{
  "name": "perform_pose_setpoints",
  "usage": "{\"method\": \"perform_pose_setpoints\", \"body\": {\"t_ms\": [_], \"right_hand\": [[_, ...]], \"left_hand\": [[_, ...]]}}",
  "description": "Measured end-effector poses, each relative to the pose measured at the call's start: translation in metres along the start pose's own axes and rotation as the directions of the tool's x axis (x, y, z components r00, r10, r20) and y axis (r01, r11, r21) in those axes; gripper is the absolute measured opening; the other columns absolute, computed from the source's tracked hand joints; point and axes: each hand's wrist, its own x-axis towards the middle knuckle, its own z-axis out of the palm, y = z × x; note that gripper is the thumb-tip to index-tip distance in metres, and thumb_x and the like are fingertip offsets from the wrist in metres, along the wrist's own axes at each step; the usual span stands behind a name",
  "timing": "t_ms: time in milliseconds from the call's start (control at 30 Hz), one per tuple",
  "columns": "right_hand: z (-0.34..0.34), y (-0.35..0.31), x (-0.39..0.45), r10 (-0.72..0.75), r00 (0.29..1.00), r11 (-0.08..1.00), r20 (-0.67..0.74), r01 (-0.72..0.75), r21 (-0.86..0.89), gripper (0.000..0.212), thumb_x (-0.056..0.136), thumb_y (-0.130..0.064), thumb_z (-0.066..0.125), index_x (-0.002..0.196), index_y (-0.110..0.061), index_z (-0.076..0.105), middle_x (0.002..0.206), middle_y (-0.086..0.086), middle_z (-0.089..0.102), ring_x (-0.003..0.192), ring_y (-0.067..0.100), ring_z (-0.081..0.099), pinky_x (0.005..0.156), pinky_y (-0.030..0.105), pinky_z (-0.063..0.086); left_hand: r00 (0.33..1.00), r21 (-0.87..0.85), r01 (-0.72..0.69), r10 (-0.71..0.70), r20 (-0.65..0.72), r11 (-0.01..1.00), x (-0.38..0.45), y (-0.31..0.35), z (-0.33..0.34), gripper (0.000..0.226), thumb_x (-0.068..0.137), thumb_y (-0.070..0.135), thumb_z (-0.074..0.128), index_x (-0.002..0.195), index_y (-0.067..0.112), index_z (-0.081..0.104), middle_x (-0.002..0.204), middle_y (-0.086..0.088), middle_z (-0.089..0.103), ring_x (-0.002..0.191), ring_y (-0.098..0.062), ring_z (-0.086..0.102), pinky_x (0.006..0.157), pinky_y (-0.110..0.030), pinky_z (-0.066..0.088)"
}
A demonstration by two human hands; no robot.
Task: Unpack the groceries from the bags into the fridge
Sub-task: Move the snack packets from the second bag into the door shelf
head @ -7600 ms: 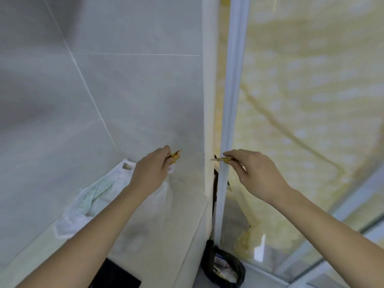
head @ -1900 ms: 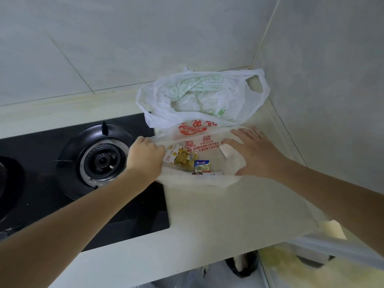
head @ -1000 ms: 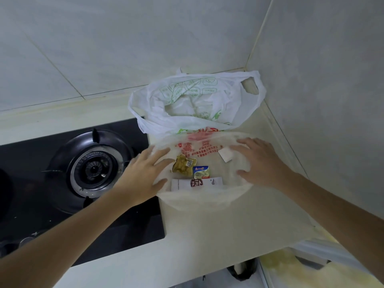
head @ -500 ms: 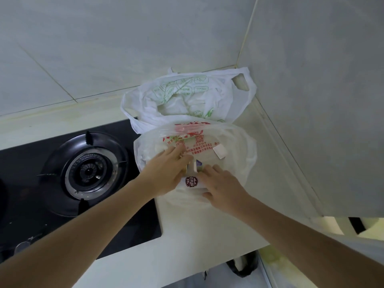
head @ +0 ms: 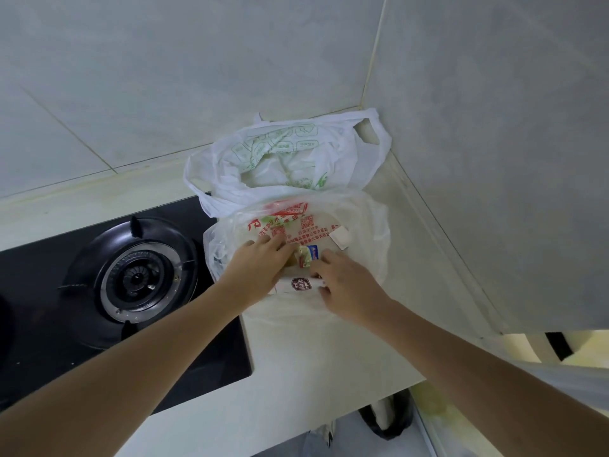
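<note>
Two plastic bags lie in the counter corner: a white bag with green print point(head: 286, 159) at the back, and a clear bag with red print point(head: 362, 225) in front of it. Inside the clear bag's mouth are a small yellow and blue packet point(head: 309, 255), a flat white packet with a dark red logo point(head: 298, 285) and a small white square point(head: 340, 237). My left hand point(head: 260, 262) rests on the bag's left side, fingers stretched toward the small packet. My right hand point(head: 346, 288) curls its fingers round the white packet's right end. The fridge is out of view.
A black gas hob with a round burner point(head: 138, 278) adjoins the bags on the left. Tiled walls close the corner behind and to the right. The pale counter point(head: 313, 357) ends at its front edge below my arms, with a dark bin point(head: 389, 420) on the floor.
Both hands left the bag's edges and came together on the packets inside its mouth. Earlier still, I turned here from the fridge door.
</note>
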Motion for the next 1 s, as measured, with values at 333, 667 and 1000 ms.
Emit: {"method": "perform_pose_setpoints", "body": {"t_ms": [333, 667, 1000], "right_hand": [[-0.134, -0.028, -0.025, 0.251, 0.934, 0.933, -0.254, -0.164, 0.32, 0.014, 0.079, -0.014, 0.075, 0.086, -0.024, 0.067, 0.072, -0.011, 0.064, 0.064, 0.011, 0.055, 0.056, 0.03, 0.045], [-0.291, -0.093, -0.155, 0.531, 0.675, 0.847, -0.512, -0.391, 0.361, 0.02, 0.083, -0.013, 0.066, 0.077, -0.024, 0.05, 0.068, -0.003, 0.062, 0.065, 0.024, 0.055, 0.058, 0.035, 0.042], [-0.353, -0.213, -0.402, 0.54, 0.225, 0.701, -0.811, -0.654, 0.285, 0.024, 0.092, -0.018, 0.067, 0.084, -0.02, 0.045, 0.066, -0.003, 0.051, 0.057, 0.021, 0.036, 0.059, 0.043, 0.043]], "left_hand": [[0.968, -0.229, -0.192, 0.146, -0.204, 0.954, 0.007, 0.032, -0.125, 0.034, 0.103, 0.035, 0.044, 0.126, 0.015, 0.06, 0.111, 0.001, 0.057, 0.093, -0.02, 0.056, 0.076, -0.034, 0.05], [0.757, -0.168, -0.616, 0.52, -0.397, 0.769, 0.034, 0.127, -0.287, 0.031, 0.103, 0.039, 0.044, 0.128, 0.027, 0.058, 0.108, 0.014, 0.049, 0.079, -0.007, 0.053, 0.065, -0.032, 0.05], [0.295, -0.065, -0.949, 0.795, -0.53, 0.309, -0.052, 0.331, -0.385, 0.018, 0.102, 0.027, 0.057, 0.12, 0.028, 0.061, 0.102, 0.016, 0.049, 0.071, -0.009, 0.051, 0.059, -0.024, 0.047]]}}
